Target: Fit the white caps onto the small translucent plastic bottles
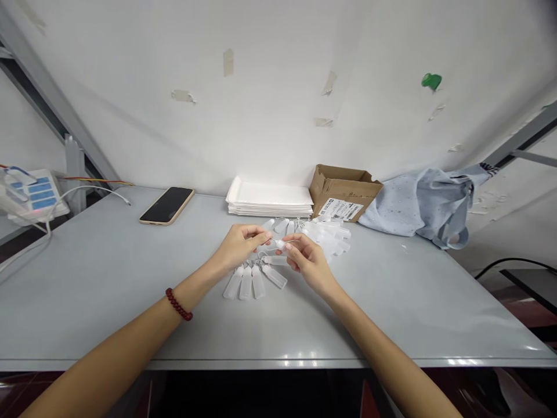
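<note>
My left hand [246,242] pinches a thin pale cord between thumb and fingertips. Close by on its right, my right hand [307,259] grips a small translucent white plastic tag [281,244] by its narrow end, where the cord meets it; the fingers hide the rest of this tag. Below the hands, several similar corded tags [246,283] lie fanned out on the table, their cords gathered near the top. A larger heap of the same tags [329,233] rests behind my right hand. A dark red braided bracelet circles my left wrist.
On the grey table [108,313] lies a phone [167,205] at the left. Along the wall stand a stack of white padded envelopes [270,200], an opened cardboard box [343,191] and a light blue cloth bag [413,203]. A power strip [39,194] with cables sits far left.
</note>
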The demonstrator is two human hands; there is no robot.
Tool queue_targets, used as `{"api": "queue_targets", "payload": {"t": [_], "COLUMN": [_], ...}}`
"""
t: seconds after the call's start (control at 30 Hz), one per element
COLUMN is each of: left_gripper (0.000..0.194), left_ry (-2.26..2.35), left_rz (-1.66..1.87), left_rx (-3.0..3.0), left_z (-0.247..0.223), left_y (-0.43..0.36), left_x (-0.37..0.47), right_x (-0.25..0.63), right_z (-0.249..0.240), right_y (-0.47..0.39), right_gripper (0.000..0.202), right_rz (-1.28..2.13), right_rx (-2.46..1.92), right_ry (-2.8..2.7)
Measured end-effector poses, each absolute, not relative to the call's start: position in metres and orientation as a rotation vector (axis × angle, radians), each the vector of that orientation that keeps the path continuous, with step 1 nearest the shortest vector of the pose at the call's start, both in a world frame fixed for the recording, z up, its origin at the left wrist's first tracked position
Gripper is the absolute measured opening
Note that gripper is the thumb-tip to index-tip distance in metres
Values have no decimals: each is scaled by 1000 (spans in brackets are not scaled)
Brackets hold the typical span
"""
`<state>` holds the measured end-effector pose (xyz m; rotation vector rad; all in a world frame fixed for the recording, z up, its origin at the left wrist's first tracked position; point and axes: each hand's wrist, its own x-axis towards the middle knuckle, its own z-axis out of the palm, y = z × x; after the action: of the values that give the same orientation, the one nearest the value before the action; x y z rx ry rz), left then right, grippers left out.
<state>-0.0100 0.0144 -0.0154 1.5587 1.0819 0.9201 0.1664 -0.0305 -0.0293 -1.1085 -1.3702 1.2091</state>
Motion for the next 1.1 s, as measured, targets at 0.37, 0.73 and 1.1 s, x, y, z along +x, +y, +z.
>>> {"api": "queue_targets", "payload": {"t": [0.37, 0.73, 1.1], "left_gripper": [26, 25, 25], "left_ry": [1006, 945, 969], "left_rz": [892, 833, 839], "left_rx": [1454, 1327, 1168], "left_z": [-22, -24, -21], "left_y": [14, 16, 27], "left_x": [-10, -10, -21], "right_x": [167, 168, 171], "right_z": [-30, -33, -33], "right_y": [-32, -31, -26], "right_gripper": [26, 26, 27], "right_rz": [1206, 1206, 1129], "right_rx": [-1088, -1059, -1074], "right_ry": [-1376, -1377, -1428]}}
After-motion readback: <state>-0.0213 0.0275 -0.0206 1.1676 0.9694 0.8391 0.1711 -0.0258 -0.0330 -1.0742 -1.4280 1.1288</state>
